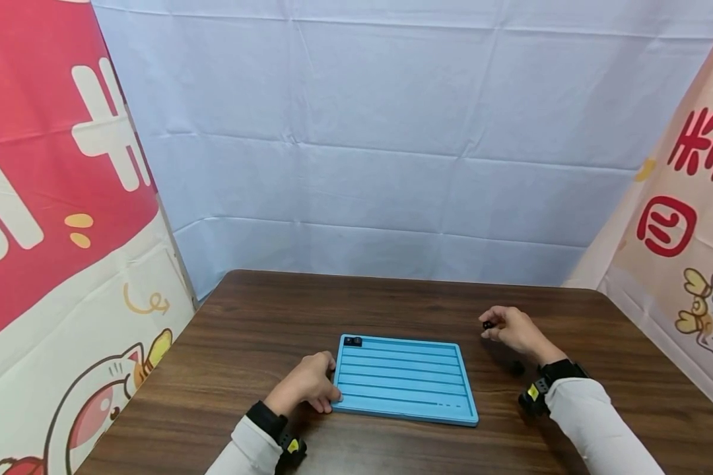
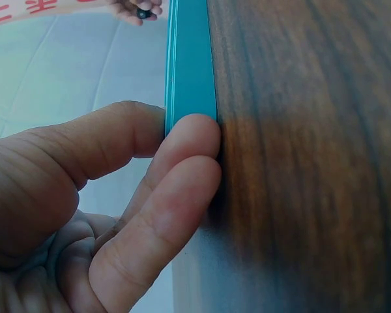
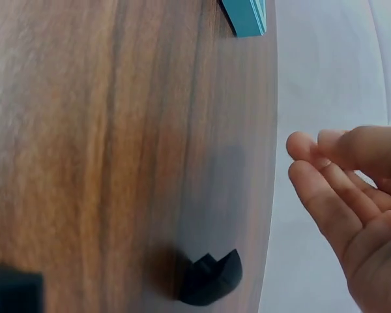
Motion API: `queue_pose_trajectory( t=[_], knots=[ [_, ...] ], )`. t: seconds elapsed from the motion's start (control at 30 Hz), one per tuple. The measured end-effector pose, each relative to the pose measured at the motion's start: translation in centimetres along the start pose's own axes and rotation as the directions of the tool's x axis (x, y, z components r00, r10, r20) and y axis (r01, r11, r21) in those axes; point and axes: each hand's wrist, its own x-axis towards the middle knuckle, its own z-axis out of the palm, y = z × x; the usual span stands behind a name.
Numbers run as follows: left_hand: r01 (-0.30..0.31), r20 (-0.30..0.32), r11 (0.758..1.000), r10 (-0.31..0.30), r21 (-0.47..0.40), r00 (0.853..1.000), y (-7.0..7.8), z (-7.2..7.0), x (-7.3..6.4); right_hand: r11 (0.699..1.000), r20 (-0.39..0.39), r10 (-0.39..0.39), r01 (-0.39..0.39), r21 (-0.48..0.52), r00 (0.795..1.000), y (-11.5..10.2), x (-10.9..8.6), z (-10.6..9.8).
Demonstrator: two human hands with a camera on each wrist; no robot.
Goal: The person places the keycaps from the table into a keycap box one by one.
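Note:
A light blue grooved tray (image 1: 405,379) lies flat on the table, with small black pieces (image 1: 352,341) in its far left corner. My left hand (image 1: 310,381) holds the tray's left edge, thumb and fingertips pinching the rim (image 2: 190,65) in the left wrist view. Off to the tray's right, my right hand (image 1: 513,328) is raised above the table and pinches a small black piece (image 1: 488,325) between its fingertips. The right wrist view hides that piece behind the fingers. Below this hand, another black piece (image 3: 212,279) with a notched side sits on the table.
The dark wooden table (image 1: 261,310) has rounded far corners. A pale blue cloth (image 1: 380,132) hangs behind it, and printed cloths (image 1: 125,277) hang at both sides. Black wrist straps with cameras are on both arms.

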Motion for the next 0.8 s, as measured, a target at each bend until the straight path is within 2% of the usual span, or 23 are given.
queue_pose_trajectory(
  t=[0.17,0.3,0.5,0.63,0.8],
  knots=[
    [0.008,0.017,1.000,-0.008,-0.008,1.000,-0.02,-0.07,0.17,1.000,-0.061,-0.027,0.026,-0.003,0.998,0.10,0.14,0.13],
    [0.009,0.020,1.000,-0.009,-0.009,1.000,0.05,-0.12,0.13,0.999,-0.049,-0.041,0.041,0.011,0.998,0.23,0.13,0.25],
    [-0.002,0.005,1.000,0.002,-0.005,1.000,0.01,-0.03,0.03,1.000,-0.010,0.003,-0.003,0.021,1.000,0.23,0.07,0.50],
    [0.006,0.004,1.000,-0.006,-0.007,1.000,0.00,-0.02,0.07,1.000,0.001,0.004,-0.004,0.028,1.000,0.19,-0.01,0.65],
    [0.019,0.009,1.000,-0.019,-0.012,1.000,-0.02,-0.04,0.17,1.000,-0.031,0.002,-0.003,-0.023,1.000,0.35,0.06,0.76]
  ],
)
